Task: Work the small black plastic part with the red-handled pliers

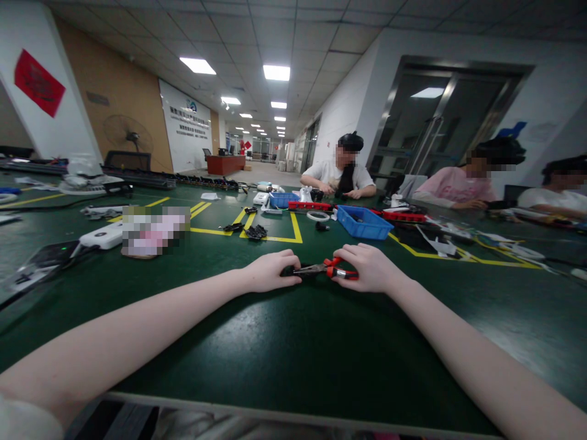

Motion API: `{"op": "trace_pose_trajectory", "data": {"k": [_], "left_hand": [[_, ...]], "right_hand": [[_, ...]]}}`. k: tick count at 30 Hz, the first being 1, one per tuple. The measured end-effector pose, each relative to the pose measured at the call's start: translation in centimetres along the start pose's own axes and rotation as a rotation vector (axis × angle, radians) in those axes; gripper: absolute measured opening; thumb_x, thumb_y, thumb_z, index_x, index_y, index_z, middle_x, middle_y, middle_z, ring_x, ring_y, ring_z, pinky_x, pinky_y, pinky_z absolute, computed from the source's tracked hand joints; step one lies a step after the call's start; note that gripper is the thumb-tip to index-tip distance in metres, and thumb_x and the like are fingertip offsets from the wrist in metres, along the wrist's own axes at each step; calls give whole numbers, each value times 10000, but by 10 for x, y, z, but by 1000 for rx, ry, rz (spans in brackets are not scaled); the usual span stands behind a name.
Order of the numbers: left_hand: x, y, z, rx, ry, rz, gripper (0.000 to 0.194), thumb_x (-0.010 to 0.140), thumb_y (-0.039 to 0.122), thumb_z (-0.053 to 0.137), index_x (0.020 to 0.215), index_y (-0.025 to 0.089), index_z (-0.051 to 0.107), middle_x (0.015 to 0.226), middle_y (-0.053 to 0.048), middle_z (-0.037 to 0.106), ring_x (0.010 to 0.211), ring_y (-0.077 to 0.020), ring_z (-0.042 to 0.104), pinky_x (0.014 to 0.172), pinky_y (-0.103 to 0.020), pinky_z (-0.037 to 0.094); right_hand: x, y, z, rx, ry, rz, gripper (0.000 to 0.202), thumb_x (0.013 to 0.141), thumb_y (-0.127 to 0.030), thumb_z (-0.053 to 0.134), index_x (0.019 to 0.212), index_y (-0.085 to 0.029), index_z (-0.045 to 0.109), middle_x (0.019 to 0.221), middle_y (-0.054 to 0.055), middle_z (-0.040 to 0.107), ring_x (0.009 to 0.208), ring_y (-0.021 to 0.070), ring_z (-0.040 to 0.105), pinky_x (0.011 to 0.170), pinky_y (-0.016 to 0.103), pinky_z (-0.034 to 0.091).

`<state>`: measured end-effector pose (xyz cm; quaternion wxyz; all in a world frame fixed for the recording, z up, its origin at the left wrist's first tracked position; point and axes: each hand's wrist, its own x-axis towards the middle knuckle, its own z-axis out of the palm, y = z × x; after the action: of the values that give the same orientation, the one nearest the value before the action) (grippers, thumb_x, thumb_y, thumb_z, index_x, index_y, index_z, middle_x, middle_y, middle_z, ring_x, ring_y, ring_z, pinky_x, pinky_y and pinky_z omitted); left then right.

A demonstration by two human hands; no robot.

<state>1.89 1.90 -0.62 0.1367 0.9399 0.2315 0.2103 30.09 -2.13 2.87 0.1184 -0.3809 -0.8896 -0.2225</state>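
Over the green table [257, 342], my right hand [369, 269] is wrapped round the red handles of a pair of needle-nose pliers [337, 269]. The jaws point left, toward my left hand [273, 271]. Between the thumb and fingers of my left hand is a small black part [290, 271], mostly covered by them. The tips of the pliers meet this part; whether they grip it cannot be made out. Beyond my hands lies a small pile of black parts [255, 232], with another black part [233, 227] to its left.
A blue bin [362, 222] stands beyond my right hand, with a smaller blue tray [283, 200] farther back. To the left lie a white power strip [103, 235] and a blurred pink object [156, 232]. Yellow tape [297, 227] marks the table. Several people sit across and at right.
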Motion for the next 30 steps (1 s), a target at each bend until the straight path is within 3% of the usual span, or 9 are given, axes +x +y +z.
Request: {"op": "trace_pose_trajectory", "data": {"k": [17, 30], "left_hand": [[-1, -1, 0, -18, -21, 21, 216, 915, 399, 541, 979, 195, 567, 991, -22, 513, 783, -149, 539, 695, -250, 416], [-2, 0, -1, -37, -22, 19, 230, 910, 408, 550, 987, 194, 581, 1000, -22, 511, 770, -138, 524, 693, -243, 408]], "right_hand": [[-2, -1, 0, -144, 104, -80, 393, 816, -468, 577, 1017, -134, 633, 919, 110, 666, 790, 212, 610, 722, 341, 391], [-3, 0, 1, -121, 119, -80, 410, 822, -478, 576, 1032, -131, 633, 932, 115, 664, 796, 210, 607, 718, 336, 398]]}}
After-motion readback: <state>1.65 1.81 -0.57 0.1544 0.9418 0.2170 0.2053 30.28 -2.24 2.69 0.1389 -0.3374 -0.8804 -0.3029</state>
